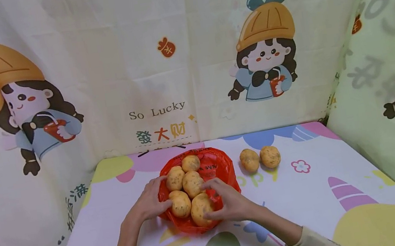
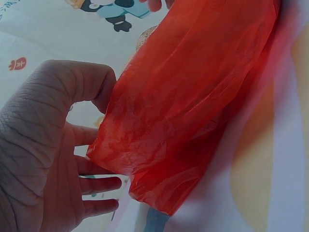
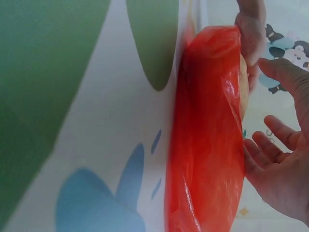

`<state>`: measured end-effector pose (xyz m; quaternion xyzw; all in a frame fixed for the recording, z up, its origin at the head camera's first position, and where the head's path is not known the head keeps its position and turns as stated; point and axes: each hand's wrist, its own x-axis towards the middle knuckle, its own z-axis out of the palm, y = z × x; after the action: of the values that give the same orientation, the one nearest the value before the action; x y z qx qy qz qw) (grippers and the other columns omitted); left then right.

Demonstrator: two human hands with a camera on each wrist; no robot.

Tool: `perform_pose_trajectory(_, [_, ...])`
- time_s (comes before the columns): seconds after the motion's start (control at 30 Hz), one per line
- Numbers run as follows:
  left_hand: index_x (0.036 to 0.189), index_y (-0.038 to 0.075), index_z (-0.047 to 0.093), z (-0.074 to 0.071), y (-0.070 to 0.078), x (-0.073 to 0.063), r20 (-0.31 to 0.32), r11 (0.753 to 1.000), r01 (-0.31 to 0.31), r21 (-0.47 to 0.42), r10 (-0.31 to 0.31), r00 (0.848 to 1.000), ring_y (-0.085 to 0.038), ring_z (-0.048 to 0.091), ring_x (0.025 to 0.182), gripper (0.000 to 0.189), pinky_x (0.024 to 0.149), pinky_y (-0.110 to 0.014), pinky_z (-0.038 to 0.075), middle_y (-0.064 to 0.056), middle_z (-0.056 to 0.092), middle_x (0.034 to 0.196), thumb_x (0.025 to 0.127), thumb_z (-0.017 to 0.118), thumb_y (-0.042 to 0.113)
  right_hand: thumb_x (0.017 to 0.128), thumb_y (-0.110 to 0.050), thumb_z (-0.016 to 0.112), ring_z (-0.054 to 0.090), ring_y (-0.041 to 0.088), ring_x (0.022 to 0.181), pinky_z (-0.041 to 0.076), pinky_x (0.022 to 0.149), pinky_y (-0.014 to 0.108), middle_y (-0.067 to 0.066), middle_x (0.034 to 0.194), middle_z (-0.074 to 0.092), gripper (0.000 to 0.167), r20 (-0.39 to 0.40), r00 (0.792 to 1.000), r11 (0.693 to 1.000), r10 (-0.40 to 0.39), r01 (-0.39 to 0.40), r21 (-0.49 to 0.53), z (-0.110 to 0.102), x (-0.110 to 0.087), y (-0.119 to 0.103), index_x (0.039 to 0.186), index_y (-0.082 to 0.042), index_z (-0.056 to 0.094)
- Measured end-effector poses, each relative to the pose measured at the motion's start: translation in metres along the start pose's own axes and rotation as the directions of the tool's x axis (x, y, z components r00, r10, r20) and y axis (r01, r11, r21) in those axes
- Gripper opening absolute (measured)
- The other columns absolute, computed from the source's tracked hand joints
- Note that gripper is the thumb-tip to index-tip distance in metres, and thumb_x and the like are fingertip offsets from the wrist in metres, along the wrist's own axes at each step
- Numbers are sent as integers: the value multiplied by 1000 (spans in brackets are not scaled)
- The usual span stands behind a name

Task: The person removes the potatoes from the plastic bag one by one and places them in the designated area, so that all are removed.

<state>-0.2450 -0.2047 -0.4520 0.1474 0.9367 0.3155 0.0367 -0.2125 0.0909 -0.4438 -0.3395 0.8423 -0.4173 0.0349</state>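
A red plastic bag (image 1: 222, 170) lies spread with its mouth up, and several potatoes (image 1: 193, 184) rest together in it. At the bag's left rim is my left hand (image 1: 154, 197), thumb beside the lower left potato. The left wrist view shows that hand (image 2: 53, 140) with extended fingers against the red bag (image 2: 174, 96). My right hand (image 1: 230, 200) reaches over the right rim, its thumb and fingers spread beside the nearest potato (image 1: 201, 210). In the right wrist view the same hand (image 3: 285, 159) has parted fingers by the bag's edge.
Two loose potatoes, a left one (image 1: 249, 160) and a right one (image 1: 270, 157), sit side by side to the right of the bag. A patterned cloth (image 1: 297, 206) covers the table. Printed curtains (image 1: 188, 68) stand behind and on both sides.
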Motion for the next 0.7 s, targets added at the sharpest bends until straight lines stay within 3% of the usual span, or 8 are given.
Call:
perform_pose_trajectory(0.3, [153, 9, 35, 0, -1, 1, 6, 1000, 16, -2, -16, 1000, -40, 37, 138, 82, 109, -68, 39, -20, 38, 154, 81, 69, 26, 85, -32, 84, 55, 20, 116, 56, 96, 40, 3, 135, 52, 65, 49, 998, 998, 29, -26, -63, 4, 3, 0, 138, -13, 52])
perform_pose_trajectory(0.7, [154, 8, 34, 0, 0, 1, 12, 1000, 26, -10, -25, 1000, -41, 37, 138, 83, 108, -67, 40, -20, 37, 155, 81, 68, 27, 84, -35, 83, 53, 21, 120, 51, 104, 44, 4, 131, 53, 65, 67, 998, 995, 19, -12, -99, 6, 7, 2, 136, -9, 54])
